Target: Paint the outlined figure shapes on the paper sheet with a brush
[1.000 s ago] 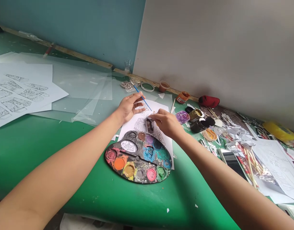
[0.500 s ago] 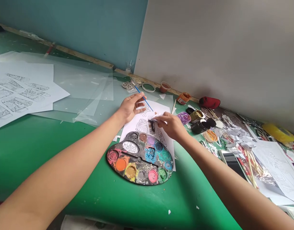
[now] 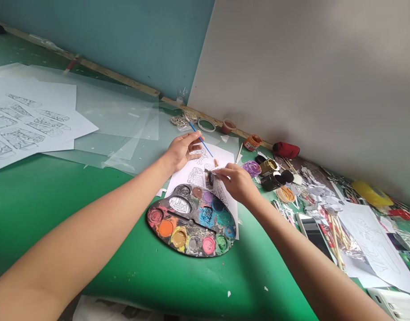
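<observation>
My left hand (image 3: 186,149) pinches a thin blue paintbrush (image 3: 201,140) between thumb and fingertips, with its bristle end tilted up and away from me. Beneath both hands lies a white sheet with printed line drawings (image 3: 196,175). My right hand (image 3: 237,180) has its fingers pinched together over a dark-painted part of the drawing; a small pale bit shows at the fingertips, too small to name. Close to them on the sheet is a small brownish patch (image 3: 216,163). A paint palette (image 3: 188,221) with several coloured wells overlaps the near end of the sheet.
Open paint jars (image 3: 272,180) stand to the right, beside paper scraps (image 3: 325,200), a phone (image 3: 313,232) and wooden sticks (image 3: 337,234). On the left are printed sheets (image 3: 57,129) and clear plastic sheets (image 3: 124,120). A wall (image 3: 291,67) rises behind the green table (image 3: 118,263).
The view has shifted slightly, so the palette and right-hand items appear further left. My right hand has moved a little over the dark-painted part, uncovering more of the brownish patch. The paintbrush stays in my left hand.
</observation>
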